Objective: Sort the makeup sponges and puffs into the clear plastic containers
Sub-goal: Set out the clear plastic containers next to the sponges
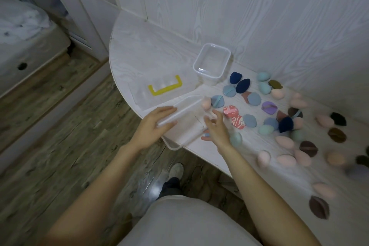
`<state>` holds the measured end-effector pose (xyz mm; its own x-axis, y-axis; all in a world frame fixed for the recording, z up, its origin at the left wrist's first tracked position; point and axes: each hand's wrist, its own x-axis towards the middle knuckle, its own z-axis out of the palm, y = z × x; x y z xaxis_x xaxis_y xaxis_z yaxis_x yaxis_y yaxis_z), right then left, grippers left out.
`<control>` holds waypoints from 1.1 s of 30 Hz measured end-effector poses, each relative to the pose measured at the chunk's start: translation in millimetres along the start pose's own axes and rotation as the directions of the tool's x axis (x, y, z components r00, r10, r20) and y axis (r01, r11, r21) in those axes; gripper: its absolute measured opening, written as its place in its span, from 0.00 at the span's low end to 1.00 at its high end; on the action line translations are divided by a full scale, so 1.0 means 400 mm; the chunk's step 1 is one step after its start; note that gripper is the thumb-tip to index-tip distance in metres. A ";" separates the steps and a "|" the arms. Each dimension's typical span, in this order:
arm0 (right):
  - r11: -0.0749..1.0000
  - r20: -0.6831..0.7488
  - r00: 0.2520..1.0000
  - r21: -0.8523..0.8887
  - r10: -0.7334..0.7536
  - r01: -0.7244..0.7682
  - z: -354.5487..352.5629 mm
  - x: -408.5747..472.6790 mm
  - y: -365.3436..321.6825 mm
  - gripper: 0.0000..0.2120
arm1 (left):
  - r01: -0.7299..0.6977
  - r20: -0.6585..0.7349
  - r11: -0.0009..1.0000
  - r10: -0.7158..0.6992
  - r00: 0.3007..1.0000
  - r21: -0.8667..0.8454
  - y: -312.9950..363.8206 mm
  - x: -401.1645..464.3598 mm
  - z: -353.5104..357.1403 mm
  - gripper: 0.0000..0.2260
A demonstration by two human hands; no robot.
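Holding tilted clear container (pixel 185 120), contents unclear

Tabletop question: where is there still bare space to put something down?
Bare white tabletop lies behind the yellow-handled lid, left of the empty square container. Right of that container, sponges and puffs crowd the surface. Both hands work at the near container.

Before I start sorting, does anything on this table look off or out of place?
Yes: the clear container held by both hands, left hand and right hand, juts past the table edge. The small clear tub holds nothing; the sponges lie loose on the table.
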<state>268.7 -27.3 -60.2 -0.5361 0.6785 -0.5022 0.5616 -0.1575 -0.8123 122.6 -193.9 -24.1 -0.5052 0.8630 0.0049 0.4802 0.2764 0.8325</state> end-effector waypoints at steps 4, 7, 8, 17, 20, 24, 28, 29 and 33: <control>0.988 -0.016 1.000 -0.151 0.009 -0.011 0.015 0.012 -0.010 0.23 | 0.162 -0.192 0.958 -0.209 0.959 -0.235 -0.004 0.064 -0.043 0.09; 0.985 -0.020 1.000 -0.172 0.015 -0.018 0.020 0.021 -0.001 0.23 | 0.225 -0.310 0.857 -0.395 0.865 -0.463 -0.003 0.130 -0.082 0.07; 0.987 -0.025 1.000 -0.162 0.013 -0.017 0.021 0.024 0.002 0.22 | 0.225 -0.350 0.846 -0.423 0.836 -0.484 -0.007 0.147 -0.092 0.08; 0.999 -0.127 0.991 -0.009 0.034 -0.035 0.053 0.034 0.008 0.19 | 0.331 -0.323 0.863 -0.460 0.827 -0.381 -0.032 0.279 -0.107 0.07; 0.999 -0.136 0.989 0.020 0.052 -0.049 0.060 0.042 0.008 0.19 | 0.342 -0.307 0.866 -0.459 0.834 -0.365 -0.039 0.299 -0.117 0.11; 0.999 -0.157 0.986 0.012 0.052 -0.051 0.064 0.045 0.003 0.19 | 0.166 -0.441 0.942 -0.286 0.851 -0.291 -0.028 0.277 -0.117 0.15; 0.993 -0.161 0.987 -0.111 0.006 -0.024 0.066 0.039 0.000 0.20 | 0.027 -0.546 0.990 -0.098 0.832 -0.137 -0.007 0.239 -0.123 0.16; 0.990 -0.153 0.988 -0.142 -0.003 -0.019 0.063 0.035 -0.003 0.21 | 0.011 -0.557 0.996 -0.059 0.828 -0.089 0.001 0.229 -0.122 0.16; 0.947 -0.133 0.987 -0.319 -0.095 0.048 0.035 0.004 -0.018 0.22 | -0.087 -0.527 0.991 0.127 0.840 0.100 0.045 0.190 -0.100 0.12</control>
<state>254.8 -35.1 -59.2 -0.4984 0.7797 -0.3791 0.7067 0.1121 -0.6985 64.2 -140.5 13.5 -0.7417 0.5371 0.4017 0.5914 0.2413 0.7694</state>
